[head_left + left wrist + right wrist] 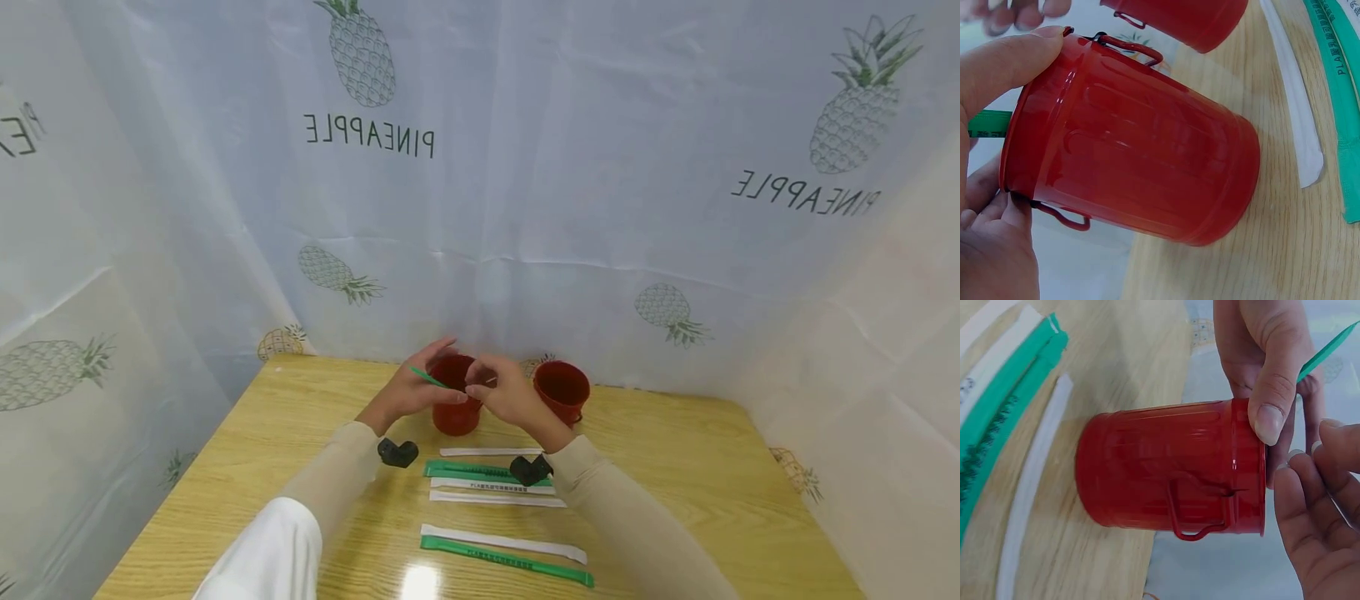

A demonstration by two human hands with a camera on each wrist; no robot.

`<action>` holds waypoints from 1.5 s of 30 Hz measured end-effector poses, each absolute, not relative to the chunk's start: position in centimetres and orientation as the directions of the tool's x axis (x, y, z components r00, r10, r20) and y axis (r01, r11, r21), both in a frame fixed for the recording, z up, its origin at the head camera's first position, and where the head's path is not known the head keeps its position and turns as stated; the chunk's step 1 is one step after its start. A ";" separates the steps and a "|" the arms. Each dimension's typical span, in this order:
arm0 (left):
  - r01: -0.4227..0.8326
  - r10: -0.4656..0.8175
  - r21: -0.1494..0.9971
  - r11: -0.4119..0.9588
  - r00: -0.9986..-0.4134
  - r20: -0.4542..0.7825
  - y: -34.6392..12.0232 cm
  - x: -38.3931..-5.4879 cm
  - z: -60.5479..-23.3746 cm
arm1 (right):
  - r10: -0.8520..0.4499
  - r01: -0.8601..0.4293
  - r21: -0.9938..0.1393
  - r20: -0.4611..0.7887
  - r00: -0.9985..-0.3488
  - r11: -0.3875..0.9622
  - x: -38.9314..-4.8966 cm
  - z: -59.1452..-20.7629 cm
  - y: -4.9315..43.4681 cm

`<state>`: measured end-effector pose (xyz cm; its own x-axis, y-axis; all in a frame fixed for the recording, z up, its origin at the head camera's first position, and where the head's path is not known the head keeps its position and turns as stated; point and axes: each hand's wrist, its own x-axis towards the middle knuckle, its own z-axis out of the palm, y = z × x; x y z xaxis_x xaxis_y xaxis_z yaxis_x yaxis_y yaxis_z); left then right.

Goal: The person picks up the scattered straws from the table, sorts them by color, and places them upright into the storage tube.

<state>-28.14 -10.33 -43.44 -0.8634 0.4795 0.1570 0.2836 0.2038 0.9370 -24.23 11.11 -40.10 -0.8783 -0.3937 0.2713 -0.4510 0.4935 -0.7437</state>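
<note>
My left hand (408,392) grips the rim of a small red metal pail (1141,144), its thumb over the near side and fingers on the far side. The pail stands upright on the table and has looped side handles. A green paper-wrapped straw (429,377) sticks out of its mouth, passing between the left thumb and fingers; its lower end is hidden. Beside the rim, my right hand (1319,506) has loosely bent fingers, with no object clearly seen between them. A second red pail (561,385) stands to the right, behind the right wrist.
Several white and green wrapped straws lie across the wooden table (330,400) before the pails, among them a white one (491,452) and, nearer me, a green one (506,561). A pineapple-printed curtain (525,167) hangs behind and at the sides.
</note>
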 end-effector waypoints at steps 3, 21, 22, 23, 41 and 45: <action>0.287 0.469 0.931 0.226 -0.869 0.155 -10.4 -28.2 -43.5 | -0.402 -0.459 -0.744 0.276 -0.873 0.485 -23.6 -40.2 11.7; 0.293 0.468 0.925 0.243 -0.871 0.153 -10.2 -28.3 -43.3 | -0.407 -0.420 -0.746 0.217 -0.887 0.517 -19.9 -41.8 15.9; 0.290 0.467 0.926 0.242 -0.871 0.150 -10.2 -28.3 -43.2 | -0.406 -0.418 -0.745 0.216 -0.888 0.519 -19.8 -41.9 16.0; 0.289 0.466 0.926 0.244 -0.872 0.149 -10.2 -28.3 -43.2 | -0.404 -0.416 -0.747 0.214 -0.889 0.519 -19.6 -42.1 16.2; 0.266 0.468 0.934 0.237 -0.874 0.130 -10.3 -28.2 -43.2 | -0.372 -0.331 -0.779 0.135 -0.918 0.533 -18.2 -47.5 18.7; 0.268 0.470 0.933 0.239 -0.873 0.130 -10.3 -28.2 -43.1 | -0.354 -0.297 -0.778 0.104 -0.929 0.553 -18.3 -48.4 18.7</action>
